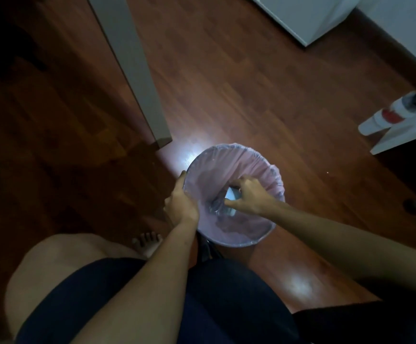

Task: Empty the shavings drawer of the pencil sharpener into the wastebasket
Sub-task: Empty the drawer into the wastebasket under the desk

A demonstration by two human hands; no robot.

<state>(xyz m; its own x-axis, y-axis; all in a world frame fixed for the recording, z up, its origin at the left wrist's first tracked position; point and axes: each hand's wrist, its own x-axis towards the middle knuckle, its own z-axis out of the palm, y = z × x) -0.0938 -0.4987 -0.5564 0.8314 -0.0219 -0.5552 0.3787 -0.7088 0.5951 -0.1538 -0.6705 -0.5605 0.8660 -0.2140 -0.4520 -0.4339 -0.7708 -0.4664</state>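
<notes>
Emptying is under way; the right hand grips the drawer inside the wastebasket. The left hand clasps its rim; next, probably a shake.

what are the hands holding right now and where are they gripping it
The right hand pinches a small clear drawer by its upper edge over the wastebasket; the left hand grips the wastebasket's rim.

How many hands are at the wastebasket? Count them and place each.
2. The left hand holds the wastebasket by its near-left rim. The right hand is over the opening, its grip closed on a small white drawer, partly hidden by the fingers.
</notes>
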